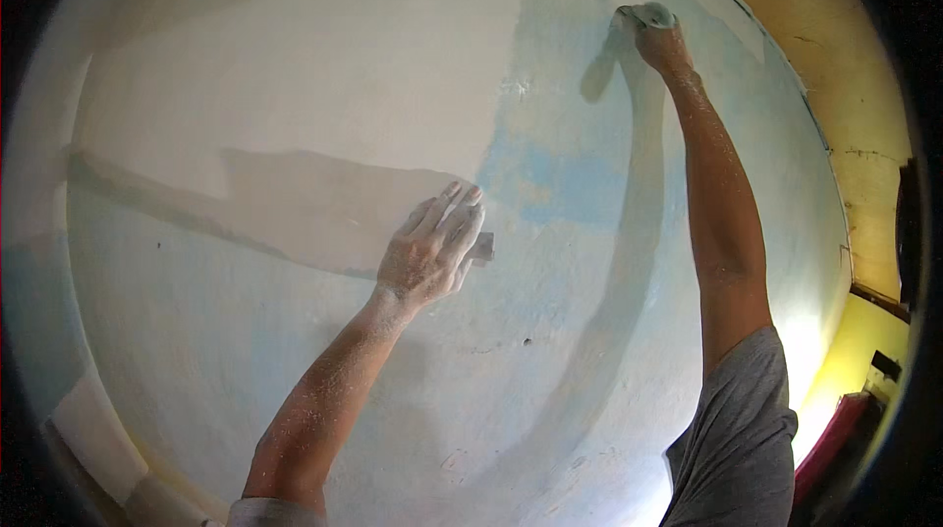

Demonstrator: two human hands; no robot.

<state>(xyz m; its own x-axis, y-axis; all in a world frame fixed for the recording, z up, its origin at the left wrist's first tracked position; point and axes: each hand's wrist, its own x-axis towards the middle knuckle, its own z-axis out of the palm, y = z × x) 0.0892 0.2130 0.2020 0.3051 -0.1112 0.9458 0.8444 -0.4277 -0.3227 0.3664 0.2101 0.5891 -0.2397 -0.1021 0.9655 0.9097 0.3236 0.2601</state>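
Patchily, the wall (pixel 550 193) shows pale blue beside chalky white.

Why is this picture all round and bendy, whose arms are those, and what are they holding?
There's no robot here, just a person. The camera sits on the person's head, so you see nearly what they see. Its very wide lens bends straight edges and leaves the corners black.

The big surface is a wall, partly whitish, partly pale blue, with dark arm shadows on it. The left hand, dusted white, is at the middle of the picture, and a small grey block peeks out beside it. I can't tell how firmly it's held. The right hand reaches up high with fingers curled, but what's in its grip is too small to make out.
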